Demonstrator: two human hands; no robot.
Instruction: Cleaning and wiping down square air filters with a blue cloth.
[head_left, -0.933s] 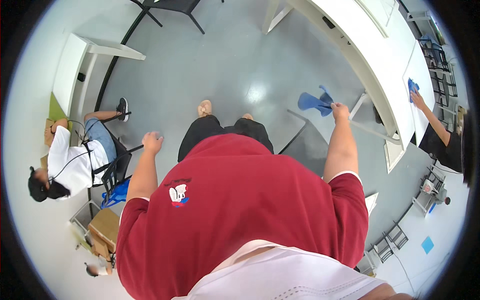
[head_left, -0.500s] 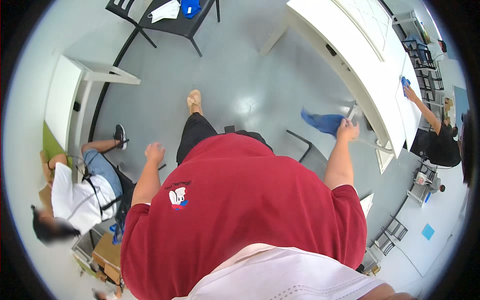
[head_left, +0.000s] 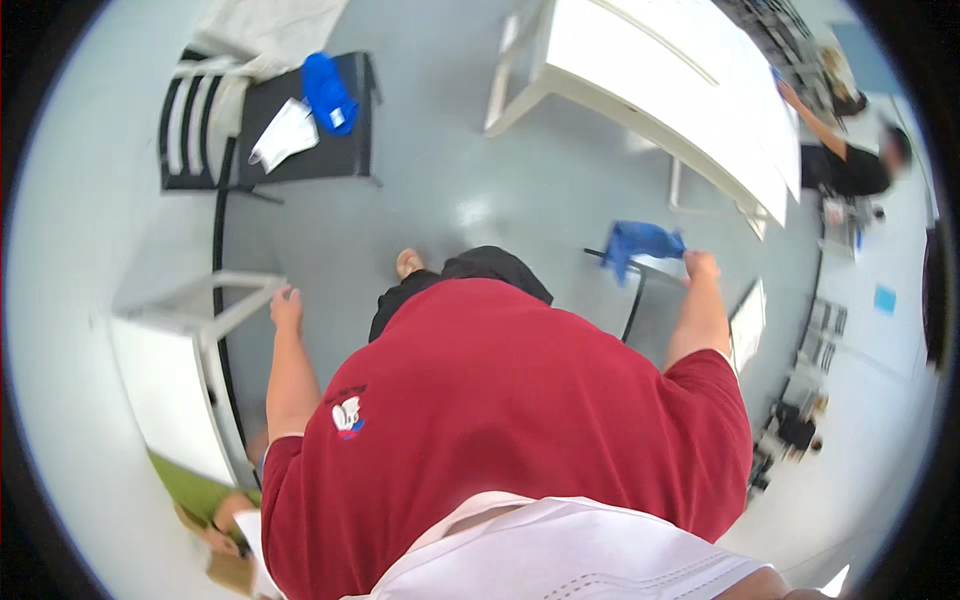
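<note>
My right hand point(head_left: 703, 265) is closed on one end of a blue cloth point(head_left: 640, 243). The cloth hangs out to the left of the hand, over the floor and a dark chair part. Out to my left side, my left hand point(head_left: 287, 308) has its fingers curled, with nothing visible in them. It appears beside the white frame leg point(head_left: 250, 318) of a table; whether they touch I cannot tell. Ahead on the left, a black chair point(head_left: 350, 150) carries a white, mask-like piece with a thin loop point(head_left: 286, 133) and a bundled blue cloth point(head_left: 328, 93).
A long white table point(head_left: 640, 70) stands ahead on the right, and a person in black point(head_left: 855, 172) reaches onto its far side. At the left is another white table point(head_left: 170, 390), with part of another person point(head_left: 232, 510) below it. A white panel point(head_left: 748, 325) is right of my right arm.
I have moved forward, so the black chair appears nearer and the left table has slid down the view. The blue cloth stays in my right hand, its shape changed.
</note>
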